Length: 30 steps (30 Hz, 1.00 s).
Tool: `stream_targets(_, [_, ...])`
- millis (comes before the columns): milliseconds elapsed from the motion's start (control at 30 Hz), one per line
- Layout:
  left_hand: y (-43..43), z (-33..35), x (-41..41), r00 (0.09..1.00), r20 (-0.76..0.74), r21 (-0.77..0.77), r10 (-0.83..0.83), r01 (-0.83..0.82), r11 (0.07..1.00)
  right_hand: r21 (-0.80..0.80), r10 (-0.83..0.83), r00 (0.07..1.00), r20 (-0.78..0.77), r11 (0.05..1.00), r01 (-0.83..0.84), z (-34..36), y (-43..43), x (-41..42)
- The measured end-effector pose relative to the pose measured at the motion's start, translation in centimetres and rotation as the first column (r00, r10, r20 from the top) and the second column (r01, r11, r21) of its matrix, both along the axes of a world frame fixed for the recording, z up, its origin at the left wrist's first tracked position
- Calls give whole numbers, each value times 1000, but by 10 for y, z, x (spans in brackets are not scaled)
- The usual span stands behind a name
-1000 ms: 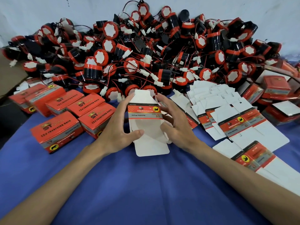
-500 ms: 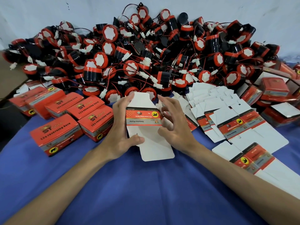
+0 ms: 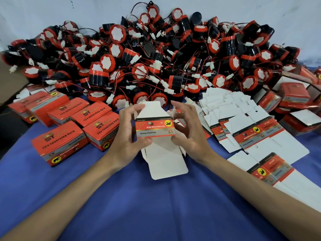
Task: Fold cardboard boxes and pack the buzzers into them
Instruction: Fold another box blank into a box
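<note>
The big heap of buzzers (image 3: pixel 156 63) is lying beyond your hands. Closed boxes (image 3: pixel 59 141) are standing at your left, contents hidden, and flat blanks (image 3: pixel 243 122) are lying at your right. One box blank (image 3: pixel 154 126) is hanging between your hands, its long axis pointing away from you and no buzzer inside. Your left hand (image 3: pixel 128 136) and right hand (image 3: pixel 189 134) are pinching its side edges, equally near.

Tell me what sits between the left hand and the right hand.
In the head view, a box blank sits between the left hand and the right hand; both hold its sides.
</note>
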<state>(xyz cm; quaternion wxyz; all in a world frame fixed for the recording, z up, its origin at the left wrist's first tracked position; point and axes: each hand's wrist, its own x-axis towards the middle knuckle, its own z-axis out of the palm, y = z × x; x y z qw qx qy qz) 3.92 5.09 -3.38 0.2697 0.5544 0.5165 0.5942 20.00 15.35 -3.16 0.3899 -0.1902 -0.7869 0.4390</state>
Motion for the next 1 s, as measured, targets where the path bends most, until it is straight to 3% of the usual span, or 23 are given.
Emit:
stream_targets(167, [0,0,-1,998,-52,73,48,-44,996,53,-19,1000,-7,998,20,-1,2,-1])
stream_targets(567, [1,7,-4,1000,12,15,-2,2,1000,119,-31,995,-98,992,43,0,0,1])
stream_targets(1000, [1,4,-8,1000,10,-36,-13,13,999,3,78,991,-108,997,-78,-1,4,-2])
